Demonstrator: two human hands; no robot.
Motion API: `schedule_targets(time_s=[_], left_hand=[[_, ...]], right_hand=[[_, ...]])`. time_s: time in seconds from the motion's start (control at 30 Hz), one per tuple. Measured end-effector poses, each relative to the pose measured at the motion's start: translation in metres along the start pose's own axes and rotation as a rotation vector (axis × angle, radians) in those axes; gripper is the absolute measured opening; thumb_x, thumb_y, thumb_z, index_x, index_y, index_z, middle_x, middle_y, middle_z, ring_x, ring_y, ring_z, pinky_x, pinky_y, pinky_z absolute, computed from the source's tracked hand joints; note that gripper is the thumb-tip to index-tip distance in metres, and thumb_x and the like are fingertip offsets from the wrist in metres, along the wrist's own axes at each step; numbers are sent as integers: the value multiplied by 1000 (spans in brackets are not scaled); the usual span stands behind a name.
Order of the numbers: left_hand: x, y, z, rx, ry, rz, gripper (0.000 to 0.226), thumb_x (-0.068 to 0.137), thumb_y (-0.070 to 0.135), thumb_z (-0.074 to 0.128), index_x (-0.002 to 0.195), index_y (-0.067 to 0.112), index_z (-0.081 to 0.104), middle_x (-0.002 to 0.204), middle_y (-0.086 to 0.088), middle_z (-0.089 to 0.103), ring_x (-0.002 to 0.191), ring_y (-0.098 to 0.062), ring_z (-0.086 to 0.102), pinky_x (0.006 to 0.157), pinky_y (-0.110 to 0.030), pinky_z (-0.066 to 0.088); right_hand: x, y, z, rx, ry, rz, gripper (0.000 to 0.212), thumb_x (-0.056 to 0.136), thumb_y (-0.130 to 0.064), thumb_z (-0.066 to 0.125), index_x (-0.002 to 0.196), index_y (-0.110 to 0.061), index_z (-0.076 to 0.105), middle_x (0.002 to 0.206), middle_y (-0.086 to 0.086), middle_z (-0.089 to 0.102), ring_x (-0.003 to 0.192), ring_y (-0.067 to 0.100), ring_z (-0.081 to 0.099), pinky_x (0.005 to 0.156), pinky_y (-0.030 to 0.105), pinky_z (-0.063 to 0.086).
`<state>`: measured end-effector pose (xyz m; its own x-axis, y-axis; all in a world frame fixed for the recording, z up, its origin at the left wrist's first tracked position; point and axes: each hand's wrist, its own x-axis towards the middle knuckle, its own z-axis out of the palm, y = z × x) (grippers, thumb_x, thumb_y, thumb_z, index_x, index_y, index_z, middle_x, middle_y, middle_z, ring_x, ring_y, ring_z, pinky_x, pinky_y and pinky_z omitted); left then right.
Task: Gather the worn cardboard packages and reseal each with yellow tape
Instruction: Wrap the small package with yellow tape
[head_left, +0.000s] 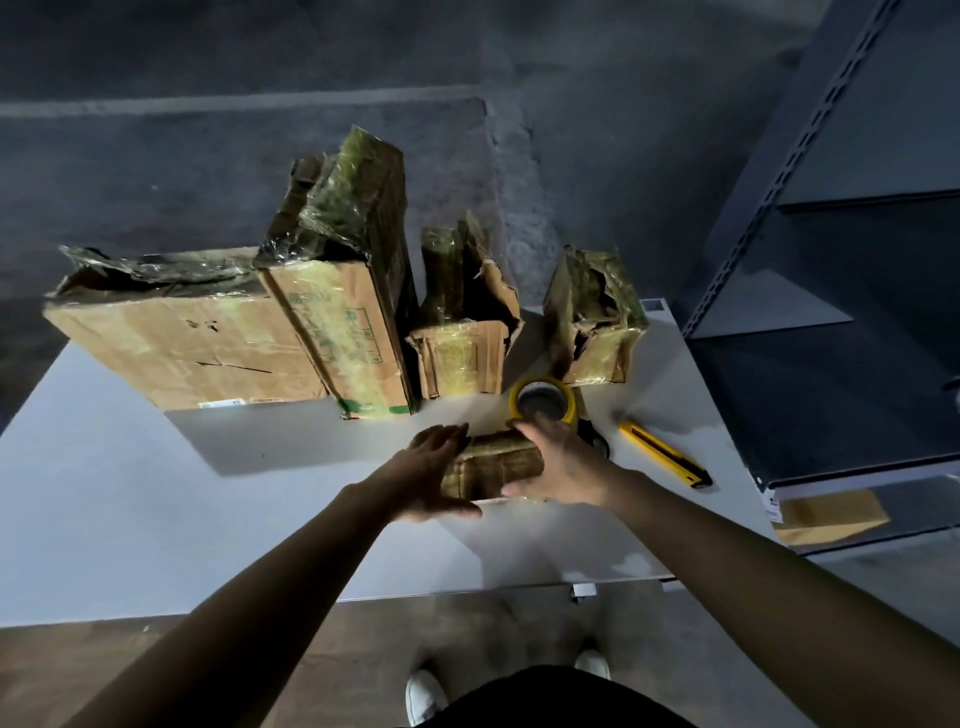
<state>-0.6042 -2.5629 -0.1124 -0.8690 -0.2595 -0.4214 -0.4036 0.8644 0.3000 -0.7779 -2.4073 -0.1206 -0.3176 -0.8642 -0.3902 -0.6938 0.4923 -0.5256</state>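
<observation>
A small worn cardboard package wrapped in old tape sits on the white table between my hands. My left hand lies against its left side with fingers straight. My right hand cups its right side, fingers wrapped over the far edge and thumb under the near corner. Just behind it stands a roll of yellow tape. Further back stand worn packages: a wide flat box, a tall box, a torn medium box and a small torn box.
A yellow utility knife lies to the right of the tape roll. A dark metal shelving rack stands right of the table, with a cardboard piece on its low shelf. The table's front edge is close to my feet.
</observation>
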Motion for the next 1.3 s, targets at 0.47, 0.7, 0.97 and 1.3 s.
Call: schedule_targets(time_s=[0.47, 0.7, 0.97, 1.3], left_hand=[[-5, -15, 34, 204, 300, 187, 78, 95, 36, 58, 157, 17, 16, 141, -14, 42, 135, -32, 35, 85, -41, 56], [-5, -5, 25, -298, 253, -23, 58, 98, 49, 47, 151, 28, 34, 160, -6, 23, 150, -24, 13, 118, -49, 29], [-2, 14, 26, -939, 265, -346, 47, 92, 37, 67, 124, 8, 47, 97, -1, 62, 75, -12, 55, 49, -15, 43], [-7, 5, 35, -987, 314, -388, 38, 87, 45, 66, 107, 13, 66, 93, -8, 73, 85, -28, 71, 76, -43, 57]], right_hand=[[-11, 1, 7, -341, -5, -131, 81, 98, -49, 53, 159, -20, 9, 165, 6, 12, 151, 28, 7, 117, 46, 31], [-13, 9, 21, -423, 62, -142, 75, 100, -51, 46, 159, -31, 3, 165, 4, 11, 150, 32, 10, 107, 53, 42], [-10, 4, 15, 39, 53, -81, 61, 103, -51, 35, 155, -20, 31, 160, 7, 22, 148, 31, 22, 116, 41, 29], [-1, 2, 19, 399, 167, 185, 60, 95, -37, 64, 144, -15, 37, 136, 8, 54, 117, 23, 55, 89, 30, 48]])
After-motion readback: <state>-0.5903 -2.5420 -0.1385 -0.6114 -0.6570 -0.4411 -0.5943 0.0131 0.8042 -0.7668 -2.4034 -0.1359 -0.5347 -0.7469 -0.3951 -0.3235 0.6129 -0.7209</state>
